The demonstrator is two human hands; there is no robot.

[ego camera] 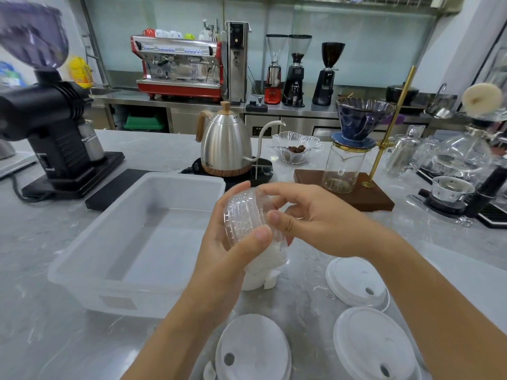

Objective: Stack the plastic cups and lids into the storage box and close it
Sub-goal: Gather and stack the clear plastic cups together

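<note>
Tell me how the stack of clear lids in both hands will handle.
The clear lids look thin and light, probably flexing under the fingers. Glossy plastic may slip. Held on edge, the nested stack could fan apart.

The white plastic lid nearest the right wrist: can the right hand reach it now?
Probably yes for reach, but not freely. The round white plastic lid lies uncovered on the grey counter, just under the right hand. That hand's fingers, like the left hand, hold the stack of clear plastic lids.
</note>
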